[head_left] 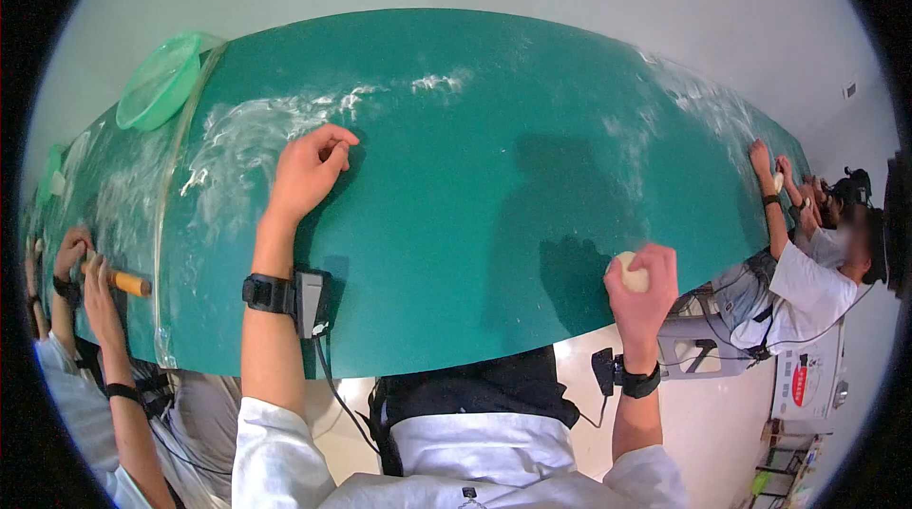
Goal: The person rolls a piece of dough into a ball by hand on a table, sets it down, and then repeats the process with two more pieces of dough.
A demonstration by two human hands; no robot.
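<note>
My right hand (pixel 650 292) is closed around a pale, rounded piece of dough (pixel 631 273), held near the table's front edge on the right. Over the left part of the green tabletop (pixel 427 224), my left hand (pixel 312 167) is curled, with thumb and fingers drawn together. Whatever it holds, if anything, is hidden inside the fingers. White flour (pixel 256 120) is smeared on the table just beyond and left of that hand. Each of my wrists wears a black strap with a small device.
A green plastic basin (pixel 157 82) sits at the back left, beside a strip (pixel 180 167) crossing the table. At far left, another person's hands grip a wooden rolling pin (pixel 128 282). Other people (pixel 817 286) work along the right end. A grey stool (pixel 698 348) stands below the right edge.
</note>
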